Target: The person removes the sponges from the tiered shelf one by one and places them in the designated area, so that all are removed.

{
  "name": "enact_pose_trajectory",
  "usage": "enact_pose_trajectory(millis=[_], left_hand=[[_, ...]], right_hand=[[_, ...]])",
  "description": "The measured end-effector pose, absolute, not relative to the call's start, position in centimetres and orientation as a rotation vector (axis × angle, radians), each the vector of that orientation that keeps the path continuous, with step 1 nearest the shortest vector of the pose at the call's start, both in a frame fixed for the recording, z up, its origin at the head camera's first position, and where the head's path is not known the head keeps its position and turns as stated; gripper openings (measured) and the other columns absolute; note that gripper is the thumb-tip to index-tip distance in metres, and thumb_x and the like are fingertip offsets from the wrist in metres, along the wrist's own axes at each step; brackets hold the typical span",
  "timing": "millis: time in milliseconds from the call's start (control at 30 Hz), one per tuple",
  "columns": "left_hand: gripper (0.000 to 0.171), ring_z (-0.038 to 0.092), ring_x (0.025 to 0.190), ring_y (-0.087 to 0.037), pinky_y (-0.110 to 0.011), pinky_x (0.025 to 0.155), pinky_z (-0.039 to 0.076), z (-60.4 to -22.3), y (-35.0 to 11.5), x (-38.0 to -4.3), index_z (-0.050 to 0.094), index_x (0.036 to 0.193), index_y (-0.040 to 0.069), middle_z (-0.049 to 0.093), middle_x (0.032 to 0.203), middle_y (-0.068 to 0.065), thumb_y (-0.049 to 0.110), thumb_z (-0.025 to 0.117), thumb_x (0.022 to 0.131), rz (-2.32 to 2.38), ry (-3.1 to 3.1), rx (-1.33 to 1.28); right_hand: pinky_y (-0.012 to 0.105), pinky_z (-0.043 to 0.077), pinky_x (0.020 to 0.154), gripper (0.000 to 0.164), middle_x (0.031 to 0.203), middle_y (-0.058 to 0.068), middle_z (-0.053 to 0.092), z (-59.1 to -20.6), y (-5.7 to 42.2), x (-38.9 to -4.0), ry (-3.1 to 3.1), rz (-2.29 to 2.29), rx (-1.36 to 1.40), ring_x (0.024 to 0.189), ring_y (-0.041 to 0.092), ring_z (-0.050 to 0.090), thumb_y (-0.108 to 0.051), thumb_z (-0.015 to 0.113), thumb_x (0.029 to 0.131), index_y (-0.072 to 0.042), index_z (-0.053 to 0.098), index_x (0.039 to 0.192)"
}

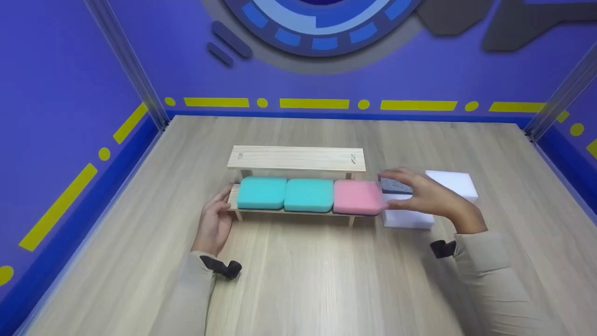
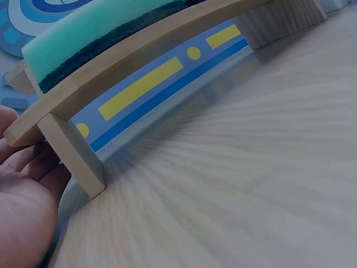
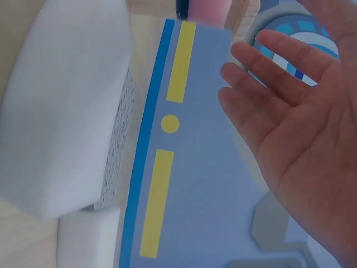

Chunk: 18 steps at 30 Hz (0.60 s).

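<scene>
- The landmark is a low bench of pale bare wood (image 2: 111, 72) on short legs, standing on the light wood-grained tabletop (image 1: 298, 280).
- At the bench's left end is the left hand (image 1: 214, 221), its fingers curled round the plank's end and grasping it, with fingertips under the wood.
- On the bench, beside that left end, lies a rounded-square teal sponge (image 1: 262, 192), with a dark scouring layer underneath.
- On the middle of the bench sits a second teal rounded-square sponge (image 1: 308, 195), just beside the first.
- On the bench's right end rests a pink rounded-square sponge (image 1: 357, 196) with a dark underside, next to the second teal one.
- Off the bench's right end is the right hand (image 1: 424, 196), thumb and fingers spread and relaxed, clasping nothing; whether the thumb touches the pink sponge, I cannot tell.
- To the right of the bench, below that hand, lies a smooth white block (image 1: 408, 219).
- Just behind the white block, also right of the bench, is a speckled grey block (image 1: 394, 184), partly hidden by the hand.
- Farther right of the bench and toward the back lies another white block (image 1: 454, 184).
- Behind the bench, a pale wooden plank (image 1: 296, 158) stands higher, on supports, with a dark mark near each end.
- Well beyond the bench rises a blue-violet wall (image 1: 182, 70) with yellow bars and dots.
</scene>
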<state>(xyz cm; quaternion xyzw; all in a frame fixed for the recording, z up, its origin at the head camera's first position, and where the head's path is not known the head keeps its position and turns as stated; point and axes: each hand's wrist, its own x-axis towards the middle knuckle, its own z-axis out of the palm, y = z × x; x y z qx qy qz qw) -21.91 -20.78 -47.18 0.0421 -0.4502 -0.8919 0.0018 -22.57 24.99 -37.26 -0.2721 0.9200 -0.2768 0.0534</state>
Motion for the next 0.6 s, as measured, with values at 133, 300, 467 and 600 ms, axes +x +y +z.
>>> enact_pose_trajectory(millis=[133,300,467,600], left_hand=[[0.065,0.013,0.149,-0.022,-0.03,0.121,0.014,-47.2,-20.8,-21.8,0.017,0.149,-0.009,0.012,0.16,-0.017,-0.014,0.029,0.085,-2.8,-1.417,0.127],[0.065,0.013,0.148,-0.024,-0.032,0.121,0.015,-47.2,-20.8,-21.9,0.016,0.148,-0.01,0.013,0.16,-0.019,-0.014,0.029,0.085,-2.795,-1.425,0.11],[0.064,0.013,0.148,-0.023,-0.031,0.121,0.015,-47.2,-20.8,-22.0,0.017,0.149,-0.01,0.012,0.16,-0.019,-0.014,0.029,0.086,-2.789,-1.428,0.118],[0.065,0.013,0.148,-0.023,-0.032,0.121,0.015,-47.3,-20.8,-21.9,0.018,0.148,-0.01,0.013,0.16,-0.019,-0.013,0.029,0.085,-2.788,-1.412,0.118]], right_hand=[[0.056,0.041,0.105,0.069,0.143,0.018,0.048,-37.4,24.0,-22.6,2.787,-0.808,-0.839,0.133,0.038,0.043,-0.033,0.076,0.08,-0.007,0.05,0.139],[0.054,0.043,0.104,0.065,0.14,0.017,0.051,-37.7,23.1,-22.7,2.78,-0.803,-0.901,0.13,0.037,0.046,-0.024,0.077,0.08,-0.005,0.051,0.137],[0.053,0.044,0.103,0.066,0.141,0.017,0.05,-37.7,22.2,-22.7,2.767,-0.808,-0.914,0.129,0.037,0.047,-0.023,0.076,0.081,-0.005,0.05,0.139],[0.053,0.043,0.104,0.068,0.141,0.018,0.049,-37.8,21.5,-22.7,2.767,-0.796,-0.943,0.129,0.038,0.048,-0.028,0.076,0.081,-0.004,0.05,0.139]])
